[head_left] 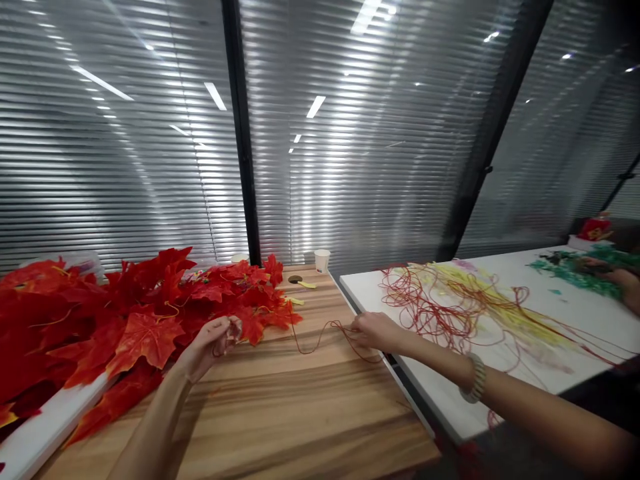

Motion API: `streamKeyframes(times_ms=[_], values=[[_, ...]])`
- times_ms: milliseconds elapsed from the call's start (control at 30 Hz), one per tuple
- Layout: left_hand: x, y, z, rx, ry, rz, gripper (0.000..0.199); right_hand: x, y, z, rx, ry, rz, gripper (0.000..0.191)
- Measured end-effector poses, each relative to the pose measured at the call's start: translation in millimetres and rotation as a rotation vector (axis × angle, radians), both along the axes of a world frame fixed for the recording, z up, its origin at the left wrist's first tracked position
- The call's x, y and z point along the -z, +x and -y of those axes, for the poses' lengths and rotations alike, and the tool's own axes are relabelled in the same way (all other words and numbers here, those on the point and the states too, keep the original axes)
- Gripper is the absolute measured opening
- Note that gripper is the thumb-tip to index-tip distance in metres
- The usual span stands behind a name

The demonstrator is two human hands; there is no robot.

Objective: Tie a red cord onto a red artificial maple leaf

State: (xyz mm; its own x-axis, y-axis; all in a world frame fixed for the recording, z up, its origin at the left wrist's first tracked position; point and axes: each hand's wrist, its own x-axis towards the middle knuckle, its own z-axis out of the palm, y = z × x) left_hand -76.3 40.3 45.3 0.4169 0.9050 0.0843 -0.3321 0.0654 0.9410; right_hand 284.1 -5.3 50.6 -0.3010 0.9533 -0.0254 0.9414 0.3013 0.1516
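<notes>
My right hand (379, 331) is closed on a thin red cord (313, 351) near the right edge of the wooden table. From there the cord runs loosely leftward in waves over the wood. My left hand (214, 343) is raised over the table beside the pile of red artificial maple leaves (150, 337), its fingers curled together. What they hold is blurred and too small to name. A tangle of red cord (430, 300) lies on the white table just beyond my right hand.
A paper cup (322, 261) stands at the back of the wooden table (300, 413), near a cable hole (295, 279). Yellow strands (490, 293) lie on the white table (595, 327). At the far right, another person's hand (625, 283) is near green material (580, 272). Blinds (350, 167) line the back.
</notes>
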Motion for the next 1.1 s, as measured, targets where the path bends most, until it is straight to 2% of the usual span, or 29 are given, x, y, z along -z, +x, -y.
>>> streamKeyframes(times_ms=[133,233,300,400,467,600,667,700,767,833,933,1100], values=[[-0.6,1.5,7.0,0.354,0.085,-0.282,0.025,1.4,-4.3,6.8,-0.011,0.040,0.010,0.024],[-3.3,3.4,9.6,0.481,0.124,-0.511,0.027,-6.4,-2.7,9.8,-0.021,0.098,-0.018,0.024],[-7.0,7.8,10.2,0.400,0.144,-0.620,0.037,-13.6,-1.6,13.4,-0.048,0.172,-0.058,0.022],[-16.2,26.3,11.8,0.062,0.250,-0.653,0.044,-23.0,-3.7,21.1,-0.140,0.332,-0.132,0.021],[-23.4,48.5,16.2,-0.076,0.375,-0.683,0.045,-27.3,-8.4,25.9,-0.220,0.432,-0.159,0.020],[-30.1,107.7,36.8,-0.015,0.624,-0.831,0.050,-33.4,-20.8,29.8,-0.352,0.606,-0.198,0.016],[-26.2,134.7,48.3,-0.026,0.715,-0.987,0.055,-37.4,-23.9,29.8,-0.388,0.676,-0.212,0.015],[-22.4,145.1,52.7,-0.070,0.744,-1.058,0.057,-40.2,-23.3,29.6,-0.399,0.705,-0.210,0.015],[-12.4,156.6,57.0,-0.087,0.787,-1.118,0.052,-47.3,-16.4,29.5,-0.408,0.755,-0.181,0.017],[-1.8,155.2,55.5,-0.075,0.779,-1.119,0.040,-55.9,-1.3,29.1,-0.398,0.794,-0.130,0.018],[9.7,137.2,48.8,-0.023,0.797,-1.083,0.028,-67.4,31.4,26.7,-0.321,0.842,-0.094,0.021],[15.0,115.7,52.1,0.123,0.783,-1.167,0.032,-75.3,75.2,17.8,-0.071,0.875,-0.232,0.020]])
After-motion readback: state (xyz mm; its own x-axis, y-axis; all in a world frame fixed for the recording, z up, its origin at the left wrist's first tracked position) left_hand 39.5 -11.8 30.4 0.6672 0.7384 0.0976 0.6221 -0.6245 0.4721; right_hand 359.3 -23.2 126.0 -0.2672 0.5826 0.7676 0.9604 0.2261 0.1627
